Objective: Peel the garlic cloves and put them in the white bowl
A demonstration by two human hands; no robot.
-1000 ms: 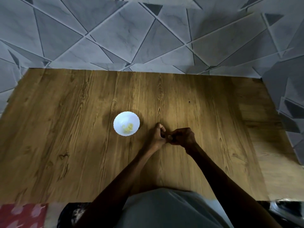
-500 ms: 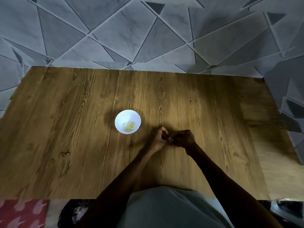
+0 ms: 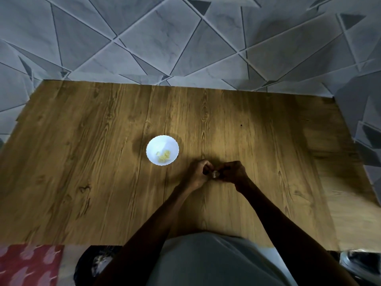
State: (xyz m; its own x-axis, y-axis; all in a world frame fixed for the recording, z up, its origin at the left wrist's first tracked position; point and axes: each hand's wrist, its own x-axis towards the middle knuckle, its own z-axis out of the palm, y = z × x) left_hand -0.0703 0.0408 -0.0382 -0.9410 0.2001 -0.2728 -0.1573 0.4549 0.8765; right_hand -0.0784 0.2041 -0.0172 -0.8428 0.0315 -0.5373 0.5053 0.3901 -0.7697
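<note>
A small white bowl (image 3: 162, 150) with a scalloped rim sits on the wooden table (image 3: 82, 162), with several pale yellow peeled garlic cloves (image 3: 164, 156) inside. Just right of the bowl and nearer me, my left hand (image 3: 199, 174) and my right hand (image 3: 233, 172) meet over the table. Both have curled fingers and pinch one small pale garlic clove (image 3: 215, 174) between them. Most of that clove is hidden by my fingers.
A wall of grey triangular tiles (image 3: 185, 42) runs along the table's far edge and right side. A red patterned cloth (image 3: 28, 265) and a dark bag (image 3: 97, 263) lie at the near left edge; a dark shiny object (image 3: 360, 263) shows at the bottom right.
My hands stay together on the clove, with small finger shifts. The view has tilted slightly, so bowl and hands sit a little differently in frame.
</note>
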